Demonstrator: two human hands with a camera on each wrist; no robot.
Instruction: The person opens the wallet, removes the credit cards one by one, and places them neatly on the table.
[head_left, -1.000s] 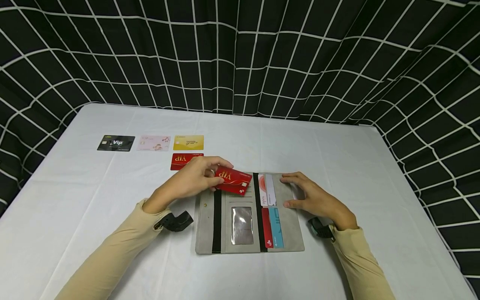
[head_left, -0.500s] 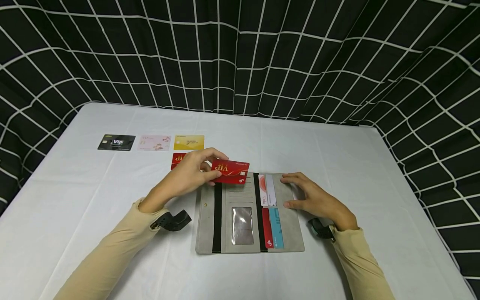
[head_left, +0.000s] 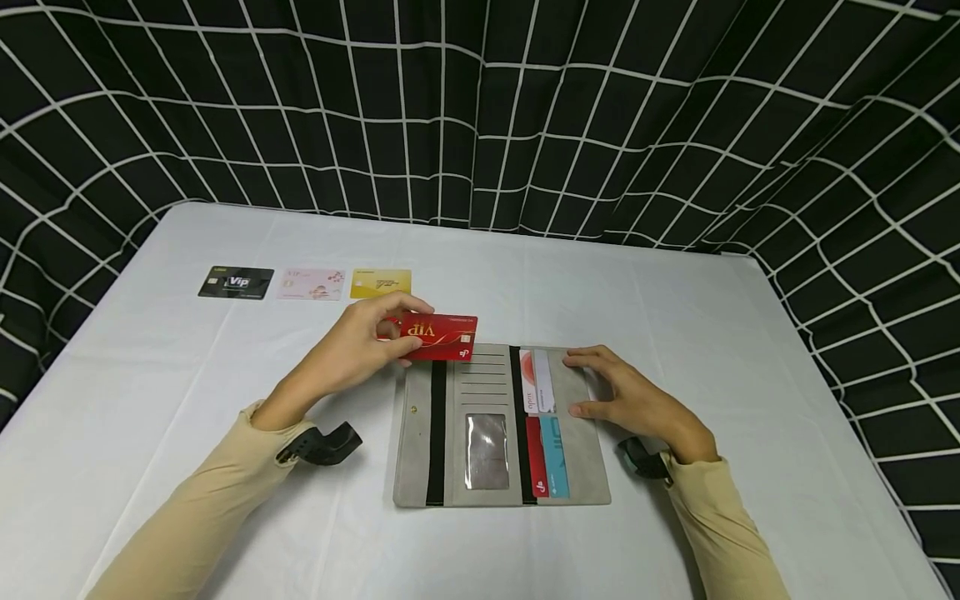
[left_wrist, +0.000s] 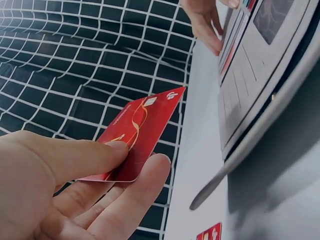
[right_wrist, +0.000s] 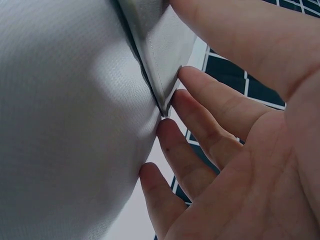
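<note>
My left hand (head_left: 348, 346) pinches a red VIP card (head_left: 448, 338) between thumb and fingers, above the far left part of an unfolded grey wallet (head_left: 417, 467). In the left wrist view the card's chip end points away from the hand. My right hand (head_left: 641, 404) rests at the wallet's right side, thumb on the panel and fingers spread at the far corner, holding no card. That panel's slots carry a white card with a red circle (head_left: 528, 379), a pale card (head_left: 543, 383), a red card (head_left: 537, 458) and a blue card (head_left: 554, 458).
At the back left of the white-covered table (head_left: 712, 317) lie a black card (head_left: 236, 283), a pink card (head_left: 311, 284) and a yellow card (head_left: 378, 282). Another red card (left_wrist: 210, 232) is mostly hidden behind the left hand. A dark gridded curtain (head_left: 420, 108) surrounds the table.
My left hand has moved left and slightly away from me with the red card, which has gone from over the wallet's middle panel toward its far left edge. The right hand stays put.
</note>
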